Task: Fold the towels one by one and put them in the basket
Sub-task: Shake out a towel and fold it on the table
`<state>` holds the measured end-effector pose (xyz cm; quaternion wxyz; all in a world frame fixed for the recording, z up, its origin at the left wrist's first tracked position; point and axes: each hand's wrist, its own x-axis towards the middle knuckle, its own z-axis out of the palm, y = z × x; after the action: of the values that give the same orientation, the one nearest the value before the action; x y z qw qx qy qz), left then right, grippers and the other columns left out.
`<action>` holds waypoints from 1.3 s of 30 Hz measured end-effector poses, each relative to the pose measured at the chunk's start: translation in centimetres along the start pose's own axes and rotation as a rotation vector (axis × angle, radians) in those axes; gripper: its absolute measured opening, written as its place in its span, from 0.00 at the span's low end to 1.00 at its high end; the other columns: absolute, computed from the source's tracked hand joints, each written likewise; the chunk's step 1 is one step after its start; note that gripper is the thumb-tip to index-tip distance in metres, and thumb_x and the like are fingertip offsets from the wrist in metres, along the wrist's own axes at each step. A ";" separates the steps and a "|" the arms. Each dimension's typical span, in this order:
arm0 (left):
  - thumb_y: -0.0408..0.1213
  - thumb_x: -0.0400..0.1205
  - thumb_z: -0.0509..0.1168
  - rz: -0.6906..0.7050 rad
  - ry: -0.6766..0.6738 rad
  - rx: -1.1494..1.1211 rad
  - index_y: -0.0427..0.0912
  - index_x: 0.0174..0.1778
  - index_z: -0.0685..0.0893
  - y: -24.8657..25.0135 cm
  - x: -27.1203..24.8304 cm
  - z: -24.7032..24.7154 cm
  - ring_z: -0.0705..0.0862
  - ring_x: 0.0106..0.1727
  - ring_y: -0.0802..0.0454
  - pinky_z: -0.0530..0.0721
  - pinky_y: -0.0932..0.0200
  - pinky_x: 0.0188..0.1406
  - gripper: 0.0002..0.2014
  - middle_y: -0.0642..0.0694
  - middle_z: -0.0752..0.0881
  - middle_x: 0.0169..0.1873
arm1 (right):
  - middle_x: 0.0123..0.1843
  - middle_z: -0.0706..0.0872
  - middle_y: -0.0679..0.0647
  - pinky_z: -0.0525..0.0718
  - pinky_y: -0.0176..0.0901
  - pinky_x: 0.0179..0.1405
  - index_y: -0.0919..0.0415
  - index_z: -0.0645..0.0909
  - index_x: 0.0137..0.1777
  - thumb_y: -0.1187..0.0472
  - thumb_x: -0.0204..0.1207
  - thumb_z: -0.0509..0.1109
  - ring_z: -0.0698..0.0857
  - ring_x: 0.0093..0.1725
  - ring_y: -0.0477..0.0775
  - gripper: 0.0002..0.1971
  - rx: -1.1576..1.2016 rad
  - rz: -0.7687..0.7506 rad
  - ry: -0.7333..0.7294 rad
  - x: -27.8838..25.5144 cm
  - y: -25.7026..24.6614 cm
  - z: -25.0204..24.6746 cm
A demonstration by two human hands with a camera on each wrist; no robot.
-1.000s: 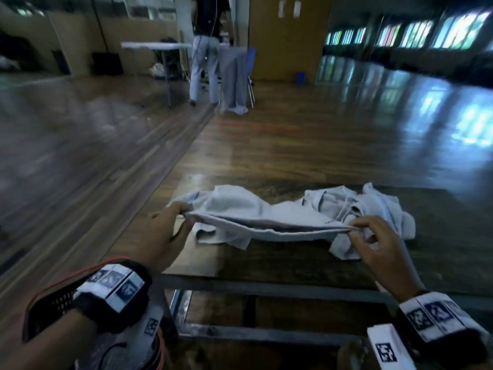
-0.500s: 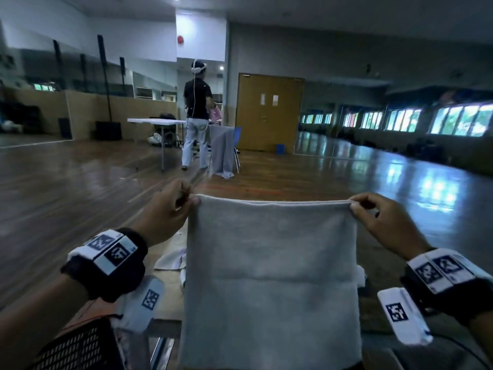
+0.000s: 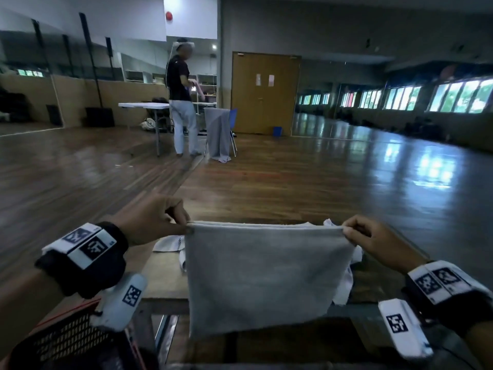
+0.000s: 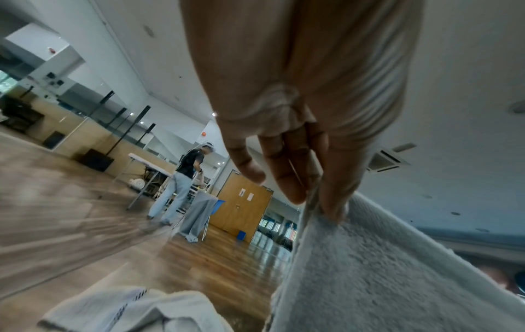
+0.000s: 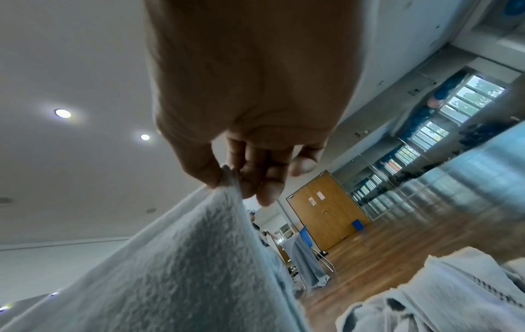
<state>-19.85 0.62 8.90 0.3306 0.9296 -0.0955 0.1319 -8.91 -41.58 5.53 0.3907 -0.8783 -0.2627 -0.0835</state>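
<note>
Hidden behind the hanging grey towel (image 3: 264,276): most of the crumpled white towels (image 3: 170,243) on the table (image 3: 162,284). Cut off at the near left corner: a dark mesh basket (image 3: 61,340), contents not visible. Left hand (image 3: 152,220) pinching the towel's top left corner, right hand (image 3: 373,237) pinching the top right, upper edge doubled and stretched level above the table. Beyond, glossy wooden floor (image 3: 320,182), mirrored wall, far wooden double door (image 3: 265,92), a person (image 3: 182,100) at a white table.
</note>
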 end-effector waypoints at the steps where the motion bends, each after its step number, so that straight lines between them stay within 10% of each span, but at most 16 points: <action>1: 0.29 0.69 0.76 -0.013 -0.007 -0.056 0.33 0.33 0.83 -0.3 0.0 0.5 0.85 0.33 0.65 0.79 0.74 0.31 0.08 0.48 0.89 0.35 | 0.39 0.85 0.45 0.78 0.22 0.39 0.59 0.82 0.43 0.64 0.79 0.66 0.82 0.36 0.30 0.05 0.015 0.005 -0.012 0.1 0.4 0.4; 8: 0.29 0.73 0.73 -0.066 -0.003 0.089 0.36 0.45 0.86 -2.9 1.0 3.8 0.80 0.30 0.66 0.75 0.76 0.30 0.06 0.47 0.85 0.33 | 0.40 0.84 0.52 0.77 0.27 0.38 0.60 0.81 0.42 0.65 0.77 0.68 0.81 0.38 0.45 0.03 0.033 0.057 -0.087 2.3 2.2 2.7; 12: 0.24 0.74 0.70 -0.002 0.237 0.192 0.32 0.41 0.87 -4.5 3.5 4.4 0.81 0.31 0.65 0.73 0.77 0.30 0.03 0.43 0.83 0.31 | 0.41 0.87 0.49 0.79 0.41 0.44 0.54 0.82 0.44 0.64 0.76 0.69 0.84 0.41 0.46 0.04 -0.105 0.049 -0.021 5.4 2.9 3.5; 15: 0.24 0.73 0.69 0.051 0.472 0.163 0.37 0.39 0.85 -6.0 5.7 4.5 0.83 0.38 0.45 0.80 0.57 0.40 0.04 0.42 0.85 0.34 | 0.36 0.85 0.48 0.78 0.23 0.36 0.57 0.82 0.46 0.69 0.75 0.69 0.83 0.33 0.32 0.06 -0.049 -0.008 0.184 8.0 2.7 4.4; 20: 0.29 0.73 0.68 0.051 0.583 0.147 0.45 0.42 0.85 -9.1 6.7 6.0 0.81 0.38 0.56 0.75 0.74 0.40 0.07 0.50 0.85 0.35 | 0.38 0.84 0.46 0.75 0.21 0.37 0.57 0.82 0.49 0.68 0.76 0.68 0.81 0.36 0.33 0.06 0.004 -0.002 0.274 9.7 4.1 7.5; 27: 0.35 0.75 0.68 -0.064 0.009 0.445 0.50 0.41 0.86 -14.5 2.4 11.2 0.85 0.47 0.47 0.82 0.48 0.50 0.04 0.51 0.87 0.43 | 0.41 0.85 0.50 0.74 0.30 0.40 0.57 0.82 0.41 0.71 0.71 0.71 0.82 0.43 0.49 0.07 -0.191 0.125 -0.205 6.0 9.2 14.0; 31: 0.48 0.80 0.61 -0.049 -0.329 0.693 0.61 0.49 0.83 -16.2 0.0 13.4 0.79 0.59 0.60 0.71 0.57 0.61 0.06 0.64 0.84 0.52 | 0.45 0.86 0.53 0.81 0.43 0.49 0.56 0.84 0.45 0.67 0.71 0.73 0.85 0.48 0.52 0.06 -0.278 0.108 -0.396 1.7 11.8 17.1; 39: 0.46 0.77 0.67 -0.052 -0.401 0.536 0.59 0.54 0.85 -17.4 -0.9 13.8 0.85 0.51 0.57 0.79 0.58 0.51 0.10 0.60 0.87 0.54 | 0.52 0.87 0.49 0.80 0.53 0.58 0.52 0.85 0.53 0.59 0.73 0.74 0.82 0.56 0.50 0.09 -0.374 0.025 -0.414 0.1 13.1 17.0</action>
<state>-13.56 5.10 -11.94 0.0521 0.9931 -0.0969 -0.0414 -2.98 -36.43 -14.38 0.1607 -0.9367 -0.3060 0.0556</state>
